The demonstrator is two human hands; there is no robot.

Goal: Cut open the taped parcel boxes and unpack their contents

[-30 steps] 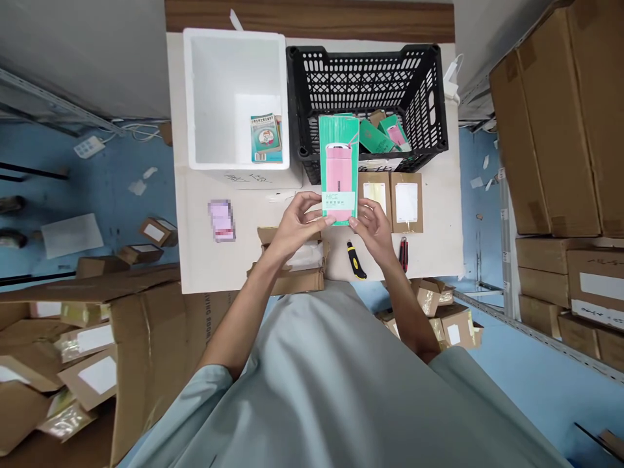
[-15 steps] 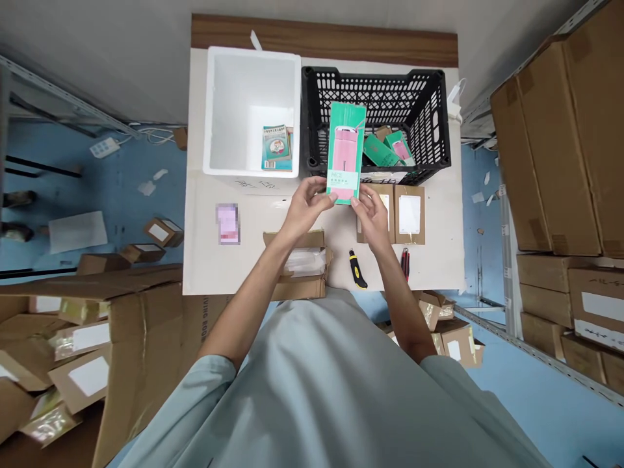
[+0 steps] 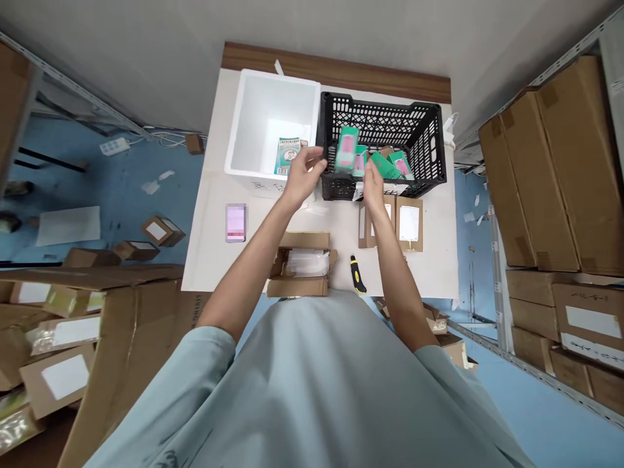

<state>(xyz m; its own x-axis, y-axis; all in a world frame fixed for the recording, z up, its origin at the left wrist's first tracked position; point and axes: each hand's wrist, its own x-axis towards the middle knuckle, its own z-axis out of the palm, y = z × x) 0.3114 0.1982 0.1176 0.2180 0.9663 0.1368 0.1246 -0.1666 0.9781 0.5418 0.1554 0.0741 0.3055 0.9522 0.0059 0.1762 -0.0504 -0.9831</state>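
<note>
A green box with a pink bottle pictured on it is inside the black plastic crate, blurred by motion and apart from both hands. My left hand is open at the crate's front left corner, thumb and fingers spread with nothing between them. At the crate's front rim, my right hand is open, its fingers pointing into the crate. Several other green boxes lie in the crate near my right fingertips. To the left stands a white foam box with small booklets inside.
An opened cardboard box holding clear plastic sits at the table's front edge. Near it lie a black and yellow utility knife and a phone. Small labelled cartons are before the crate. Stacked cartons fill the right shelf.
Both hands have let go of the green box, which has dropped into the crate. My hands have moved apart, and the view has shifted.
</note>
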